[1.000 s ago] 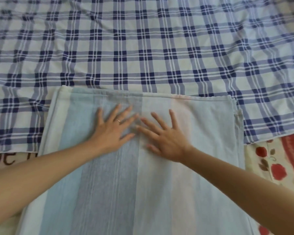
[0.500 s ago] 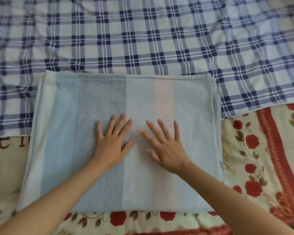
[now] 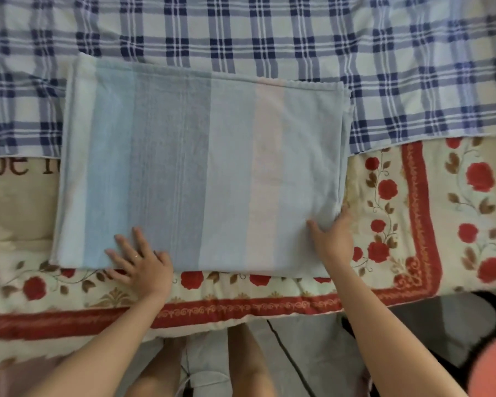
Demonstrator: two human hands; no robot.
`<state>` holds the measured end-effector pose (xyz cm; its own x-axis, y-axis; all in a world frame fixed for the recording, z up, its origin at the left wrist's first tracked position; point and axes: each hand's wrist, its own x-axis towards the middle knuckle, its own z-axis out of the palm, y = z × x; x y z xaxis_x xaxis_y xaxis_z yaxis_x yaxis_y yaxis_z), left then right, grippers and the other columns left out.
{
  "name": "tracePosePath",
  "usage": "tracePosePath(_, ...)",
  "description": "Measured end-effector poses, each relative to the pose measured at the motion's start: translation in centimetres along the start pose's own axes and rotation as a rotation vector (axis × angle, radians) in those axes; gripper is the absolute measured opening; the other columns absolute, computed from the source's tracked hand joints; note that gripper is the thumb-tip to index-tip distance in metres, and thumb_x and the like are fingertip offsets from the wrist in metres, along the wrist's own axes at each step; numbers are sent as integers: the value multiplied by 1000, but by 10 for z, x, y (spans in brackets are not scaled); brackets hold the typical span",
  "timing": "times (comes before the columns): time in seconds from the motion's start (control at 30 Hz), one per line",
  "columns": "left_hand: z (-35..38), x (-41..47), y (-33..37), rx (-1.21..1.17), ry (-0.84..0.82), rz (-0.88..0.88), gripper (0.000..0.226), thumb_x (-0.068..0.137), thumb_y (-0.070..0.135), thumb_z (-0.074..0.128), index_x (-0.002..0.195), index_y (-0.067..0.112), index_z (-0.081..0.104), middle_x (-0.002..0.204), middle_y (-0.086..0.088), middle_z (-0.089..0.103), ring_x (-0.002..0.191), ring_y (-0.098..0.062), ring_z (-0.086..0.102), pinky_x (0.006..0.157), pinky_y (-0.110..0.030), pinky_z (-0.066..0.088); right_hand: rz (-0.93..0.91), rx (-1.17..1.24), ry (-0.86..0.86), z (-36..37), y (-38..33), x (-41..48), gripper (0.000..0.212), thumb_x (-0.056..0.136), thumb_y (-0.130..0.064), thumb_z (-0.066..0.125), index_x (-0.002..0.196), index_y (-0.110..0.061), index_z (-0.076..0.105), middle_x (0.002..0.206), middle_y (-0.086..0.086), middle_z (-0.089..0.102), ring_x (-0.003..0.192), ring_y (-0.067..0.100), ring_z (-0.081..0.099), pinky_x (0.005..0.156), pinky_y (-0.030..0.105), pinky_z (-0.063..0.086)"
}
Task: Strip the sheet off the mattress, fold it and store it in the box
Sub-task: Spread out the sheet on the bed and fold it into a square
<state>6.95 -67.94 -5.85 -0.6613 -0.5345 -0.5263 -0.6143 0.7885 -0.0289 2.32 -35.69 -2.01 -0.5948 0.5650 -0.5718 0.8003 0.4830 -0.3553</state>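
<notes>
The folded sheet [image 3: 201, 173], pale blue with grey and pink stripes, lies flat on the floral mattress [image 3: 413, 213] near its front edge. My left hand [image 3: 141, 262] rests on the sheet's near left part with the fingers spread flat; the little finger lies off the edge on the mattress. At the near right corner, my right hand [image 3: 334, 239] grips the sheet, thumb on top and fingers along the right side edge. No box is in view.
A blue-and-white plaid cloth [image 3: 384, 67] covers the far part of the bed, partly under the folded sheet. Below the mattress edge I see my legs, the grey floor [image 3: 312, 339], a thin black cable [image 3: 287, 353], and a dark and pink object [image 3: 487, 356] at the lower right.
Both hands slid back from the sheet's middle toward me and apart: the left to the near left edge, the right to the near right corner, which it now grips. The view pulled back.
</notes>
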Motion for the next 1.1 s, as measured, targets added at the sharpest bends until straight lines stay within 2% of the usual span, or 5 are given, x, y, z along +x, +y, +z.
tracePosePath(0.17,-27,15,21,-235,-39,-3,77,90,15,52,151,12,5,159,-8,-7,145,-31,-6,113,-55,-3,-159,-229,-66,-18,-49,-30,46,86,-17,60,123,-7,35,76,-3,50,68,25,56,47,28,36)
tracePosePath(0.4,-104,41,-22,-1018,-225,263,24,98,16,46,115,18,62,125,4,57,119,-12,49,94,-24,36,-449,-51,-160,21,-210,-143,62,86,-11,49,142,-18,26,93,1,57,83,26,58,65,35,45)
tracePosePath(0.63,-160,107,-110,-1533,-636,169,51,96,54,28,94,29,73,94,1,68,87,-12,63,78,-32,45,-562,-125,-471,172,-288,-253,70,89,-16,48,148,-29,12,82,0,58,74,23,58,64,34,47)
tracePosePath(0.77,-128,138,-152,-1276,-720,4,69,62,76,65,114,31,67,118,2,63,103,-11,59,95,-32,48,-319,-148,-804,244,-264,-261,69,96,-39,46,151,-14,13,147,14,35,126,31,46,99,38,40)
tracePosePath(1.1,-115,134,-156,-956,-345,292,40,84,16,69,122,11,56,117,0,62,103,-15,59,81,-22,48,-499,-299,-148,198,-119,-203,46,84,-11,56,128,-15,44,125,1,40,107,23,49,88,37,47)
